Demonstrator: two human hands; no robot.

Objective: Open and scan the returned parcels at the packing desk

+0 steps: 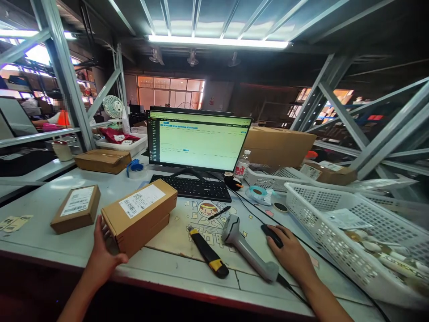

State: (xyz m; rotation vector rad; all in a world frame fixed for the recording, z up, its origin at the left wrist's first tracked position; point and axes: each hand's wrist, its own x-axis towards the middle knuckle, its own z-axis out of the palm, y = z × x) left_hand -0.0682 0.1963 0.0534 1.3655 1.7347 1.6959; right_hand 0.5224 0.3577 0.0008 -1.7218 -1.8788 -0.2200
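Observation:
My left hand (pixel 102 251) grips the near left end of a brown cardboard box (pixel 147 232), its thumb at the front and its fingers along the left side. A white shipping label (pixel 142 200) is on top of that box, and another box lies beneath it. My right hand (pixel 291 251) is closed over a black computer mouse (pixel 272 235) on the desk mat. Between my hands lie a grey barcode scanner (pixel 250 255), a black and yellow utility knife (pixel 208 254) and a black pen (pixel 219 213).
A smaller labelled box (pixel 77 208) sits at the left. Behind are a keyboard (pixel 197 188), a lit monitor (pixel 197 142), blue tape (pixel 136 167) and a water bottle (pixel 241 164). White plastic baskets (pixel 311 201) line the right side. Cables cross the desk beside my right hand.

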